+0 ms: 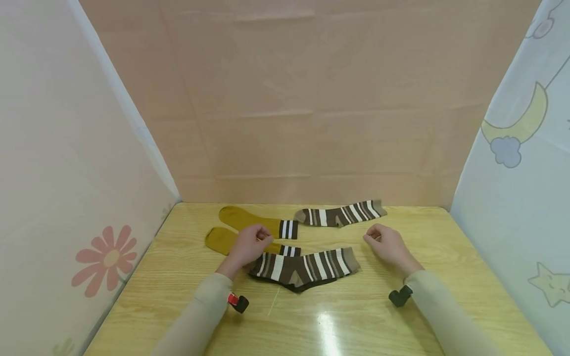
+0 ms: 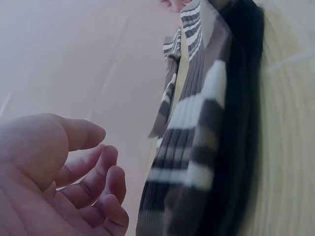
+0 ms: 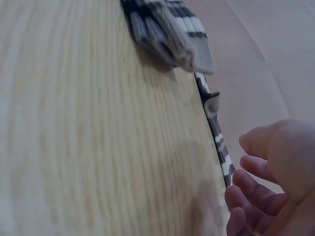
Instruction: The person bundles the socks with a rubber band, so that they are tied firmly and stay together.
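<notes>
A brown-and-white striped sock [image 1: 307, 267] lies crosswise on the table, over a dark sock [image 1: 299, 289] whose edge peeks out below. My left hand [image 1: 249, 244] hovers at its left end, over the mustard socks, fingers loosely bent and holding nothing. In the left wrist view, that hand [image 2: 74, 182] is beside the striped sock [image 2: 184, 132] with a gap between thumb and fingers. To the right of the sock's beige cuff, my right hand [image 1: 388, 244] is also relaxed. The right wrist view shows its fingers [image 3: 248, 189] bare of anything, apart from the cuff [image 3: 179, 44].
Two mustard socks, one farther back [image 1: 249, 221] and one nearer [image 1: 221, 240], have black-and-white striped cuffs. Another striped sock [image 1: 327, 217] lies near the table's back edge. Fabric walls surround the wooden table [image 1: 365, 316] at left, back and right.
</notes>
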